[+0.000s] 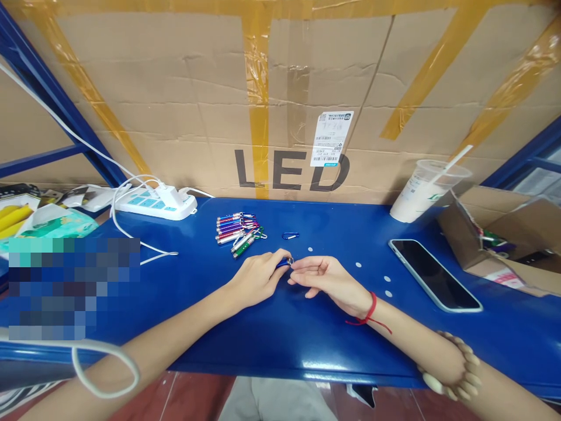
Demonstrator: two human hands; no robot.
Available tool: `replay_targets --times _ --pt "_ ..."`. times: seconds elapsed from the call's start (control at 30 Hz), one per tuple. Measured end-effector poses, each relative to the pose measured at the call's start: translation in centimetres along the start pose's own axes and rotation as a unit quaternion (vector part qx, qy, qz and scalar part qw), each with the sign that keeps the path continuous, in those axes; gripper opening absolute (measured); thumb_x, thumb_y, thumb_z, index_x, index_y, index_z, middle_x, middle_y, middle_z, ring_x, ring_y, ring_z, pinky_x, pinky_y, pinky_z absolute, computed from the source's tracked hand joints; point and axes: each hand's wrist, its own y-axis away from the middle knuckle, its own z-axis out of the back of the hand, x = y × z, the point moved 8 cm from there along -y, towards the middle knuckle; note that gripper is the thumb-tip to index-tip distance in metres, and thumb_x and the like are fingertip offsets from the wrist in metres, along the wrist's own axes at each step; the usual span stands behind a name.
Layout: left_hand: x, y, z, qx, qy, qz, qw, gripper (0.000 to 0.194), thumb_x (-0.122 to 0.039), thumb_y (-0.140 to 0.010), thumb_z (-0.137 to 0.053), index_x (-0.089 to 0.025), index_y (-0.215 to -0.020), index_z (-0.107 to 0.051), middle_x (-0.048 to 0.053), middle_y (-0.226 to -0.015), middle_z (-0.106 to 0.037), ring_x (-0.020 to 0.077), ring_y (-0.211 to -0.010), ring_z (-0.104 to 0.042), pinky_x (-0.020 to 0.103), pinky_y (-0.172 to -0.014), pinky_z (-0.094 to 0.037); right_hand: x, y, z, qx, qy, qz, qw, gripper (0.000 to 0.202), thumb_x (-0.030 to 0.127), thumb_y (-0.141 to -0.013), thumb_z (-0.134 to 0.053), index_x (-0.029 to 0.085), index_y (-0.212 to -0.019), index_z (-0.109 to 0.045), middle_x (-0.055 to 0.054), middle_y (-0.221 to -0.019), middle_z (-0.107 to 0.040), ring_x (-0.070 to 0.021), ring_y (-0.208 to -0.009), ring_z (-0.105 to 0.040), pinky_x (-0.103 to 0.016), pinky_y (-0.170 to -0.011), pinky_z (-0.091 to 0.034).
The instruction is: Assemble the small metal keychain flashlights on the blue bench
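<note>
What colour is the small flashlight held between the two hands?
Blue: the small flashlight, pinched by left hand and right hand. Head view, the only one.

Torch pile [239, 229] behind the fingers [280, 257], clip [290, 235] just behind; phone [433, 275] right, cup [423, 190] behind it; power strip [158, 203] far left
</note>
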Motion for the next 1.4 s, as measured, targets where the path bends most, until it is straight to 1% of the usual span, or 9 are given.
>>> replay_targets --times 0.27,0.47,0.67,0.77,0.83,0.9,1.0,1.13,1.4 --pt "-0.1 0.0 0.3 -0.006 0.005 -0.003 1.0 0.015 -0.024 -0.092 -0.034 -0.021 -0.104 -0.043 0.003 -0.095 -0.063 0.0182 -0.082 -0.062 0.028 -0.069 -0.046 0.1 0.0 0.0 -0.004 0.021 0.0 1.0 0.03 0.024 -0.061 -0.076 0.015 -0.088 -0.068 -0.006 -0.078 -0.071 -0.017 -0.08 -0.067 -0.012 -0.046 -0.051" --pt "-0.1 0.1 0.1 -0.003 -0.007 -0.004 1.0 0.018 -0.024 -0.091 -0.033 -0.02 -0.106 -0.043 0.006 -0.098 -0.063 0.0205 -0.086 -0.062 0.031 -0.07 -0.047 0.1 -0.1 0.1 0.008 0.032 0.011 0.999 0.035 0.028 -0.066 -0.073 0.017 -0.099 -0.067 -0.008 -0.096 -0.069 -0.0183 -0.089 -0.065 -0.014 -0.052 -0.053" --pt "-0.1 0.2 0.2 -0.007 -0.008 -0.005 1.0 0.018 -0.024 -0.091 -0.033 -0.02 -0.106 -0.042 0.005 -0.095 -0.063 0.0198 -0.083 -0.062 0.03 -0.069 -0.047 -0.2 -0.3 0.3 0.01 0.018 0.005 1.0 0.036 0.027 -0.067 -0.073 0.017 -0.101 -0.066 -0.007 -0.095 -0.068 -0.0179 -0.09 -0.065 -0.014 -0.054 -0.053" --pt "0.0 0.1 0.3 -0.007 -0.005 0.001 1.0 0.017 -0.024 -0.091 -0.034 -0.021 -0.106 -0.042 0.004 -0.096 -0.063 0.0192 -0.084 -0.062 0.029 -0.069 -0.047 0.3 -0.2 0.1 0.013 -0.028 0.006 1.0 0.033 0.024 -0.067 -0.072 0.018 -0.099 -0.066 -0.006 -0.093 -0.068 -0.0178 -0.09 -0.064 -0.013 -0.05 -0.052" --pt "0.0 0.0 0.4 -0.009 -0.002 0.003 1.0 0.017 -0.024 -0.091 -0.034 -0.022 -0.105 -0.043 0.003 -0.096 -0.063 0.0187 -0.085 -0.062 0.028 -0.069 -0.047 1.1 0.0 0.1 0.008 -0.108 0.022 0.994 0.023 0.025 -0.069 -0.069 0.018 -0.091 -0.066 -0.003 -0.085 -0.067 -0.0153 -0.084 -0.063 -0.012 -0.043 -0.049" --pt "0.0 0.0 0.5 -0.013 -0.005 0.004 1.0 0.016 -0.025 -0.092 -0.033 -0.022 -0.105 -0.043 0.002 -0.096 -0.063 0.0185 -0.084 -0.062 0.028 -0.069 -0.047 1.9 0.3 -0.2 0.02 -0.211 0.029 0.977 0.011 0.028 -0.07 -0.065 0.017 -0.072 -0.063 0.001 -0.068 -0.06 -0.0109 -0.068 -0.061 -0.011 -0.037 -0.044" --pt "0.0 0.0 0.5 -0.012 -0.007 0.002 1.0 0.017 -0.025 -0.092 -0.034 -0.021 -0.105 -0.043 0.002 -0.095 -0.063 0.0184 -0.082 -0.062 0.028 -0.069 -0.047 2.7 0.9 -1.0 0.063 -0.301 0.027 0.951 0.029 0.028 -0.071 -0.063 0.016 -0.05 -0.046 0.005 -0.049 -0.042 -0.0059 -0.045 -0.045 -0.013 -0.034 -0.04" --pt "0.1 -0.1 0.4 -0.017 0.004 0.001 1.0 0.018 -0.026 -0.092 -0.033 -0.022 -0.105 -0.044 0.002 -0.095 -0.063 0.0178 -0.084 -0.062 0.028 -0.071 -0.047 3.0 1.3 -1.6 0.088 -0.281 0.052 0.954 0.037 0.023 -0.072 -0.061 0.016 -0.045 -0.036 0.005 -0.046 -0.032 -0.0052 -0.042 -0.036 -0.015 -0.042 -0.042" --pt "0.4 -0.2 0.3 -0.016 0.014 0.006 1.0 0.019 -0.026 -0.091 -0.033 -0.022 -0.106 -0.044 0.002 -0.095 -0.064 0.0177 -0.084 -0.062 0.028 -0.073 -0.048 3.6 2.2 -2.3 0.121 -0.261 0.073 0.955 0.039 0.022 -0.071 -0.059 0.016 -0.045 -0.03 0.005 -0.046 -0.03 -0.0051 -0.042 -0.033 -0.015 -0.042 -0.039"
